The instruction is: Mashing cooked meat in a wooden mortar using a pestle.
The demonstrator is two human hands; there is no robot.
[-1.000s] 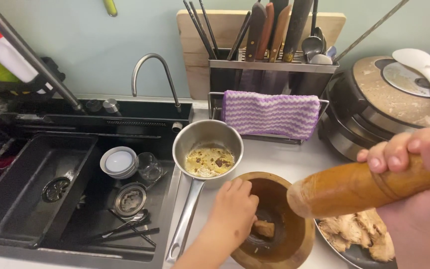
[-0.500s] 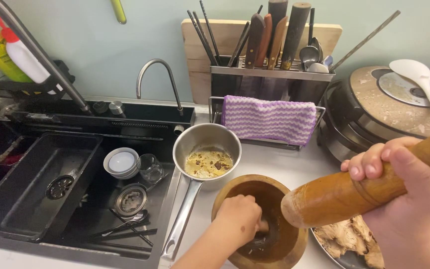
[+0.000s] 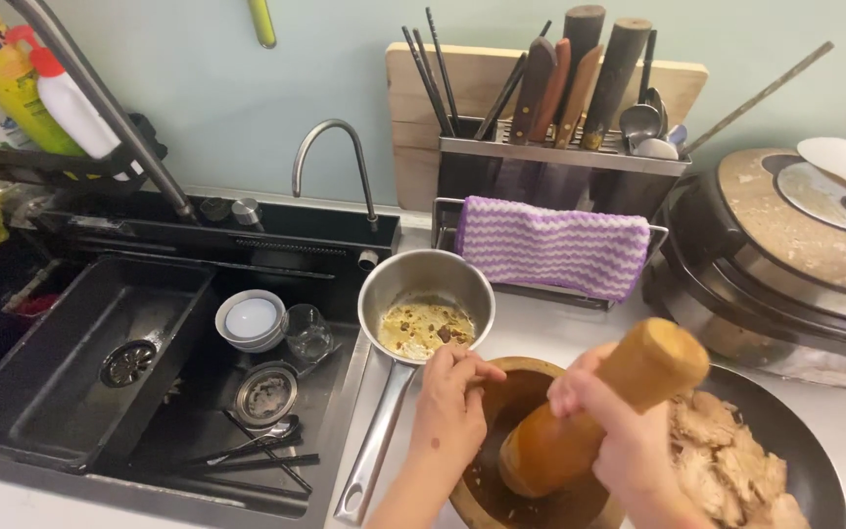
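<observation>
Pestle (image 3: pixel 599 411) now down inside mortar (image 3: pixel 501 392), tip hidden behind hands (image 3: pixel 452 407).

The pestle (image 3: pixel 589 416) is a thick, smooth cylinder of orange-brown wood with a flat round top; it leans steeply, its upper end tilted up to the right and its rounded lower end down inside the mortar (image 3: pixel 501 392), with a fist wrapped round its middle. The mortar is a round bowl of darker brown wood with a thick rim, standing upright on the white counter just beside a small steel pan's handle and touching a dark plate on its right. Dark crumbs lie on its inner wall near the bottom.
</observation>
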